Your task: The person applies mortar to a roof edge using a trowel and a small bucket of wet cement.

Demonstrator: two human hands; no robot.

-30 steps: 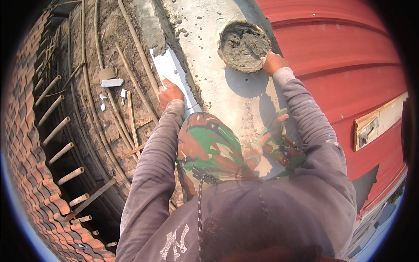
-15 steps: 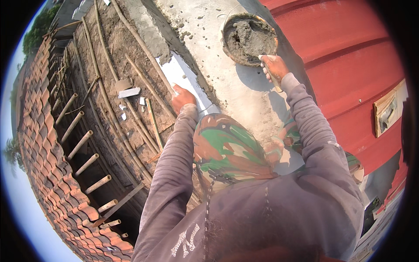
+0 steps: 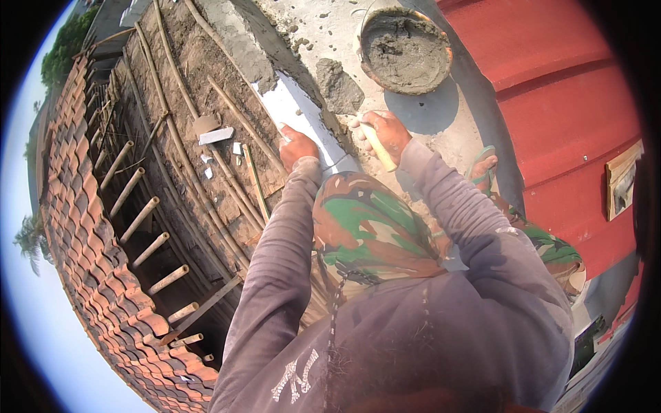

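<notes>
My right hand (image 3: pixel 387 136) is wrapped round the pale wooden handle of a trowel (image 3: pixel 378 146). Wet grey mortar (image 3: pixel 339 87) covers the trowel's blade, which is held over the ledge just right of the low wall. My left hand (image 3: pixel 298 146) grips the left edge of a smooth white block (image 3: pixel 295 103) in that wall; some of its fingers are hidden. Rough mortar coats the block's far end, and a small dab sits on its top. Beyond my right hand stands a round bucket (image 3: pixel 405 51) of wet mortar.
A red metal roof (image 3: pixel 551 89) slopes along the right. To the left, bamboo poles (image 3: pixel 160 103) lie across brown ground with white block scraps (image 3: pixel 216 135). Farther left are jutting pole ends (image 3: pixel 169 279) and a clay tile roof (image 3: pixel 103 268). My camouflage-clad knee (image 3: pixel 372 220) is close to the wall.
My right hand has moved left, away from the bucket, bringing the mortar-loaded trowel beside the white block. My left hand stays on the block's edge. The view has shifted slightly.
</notes>
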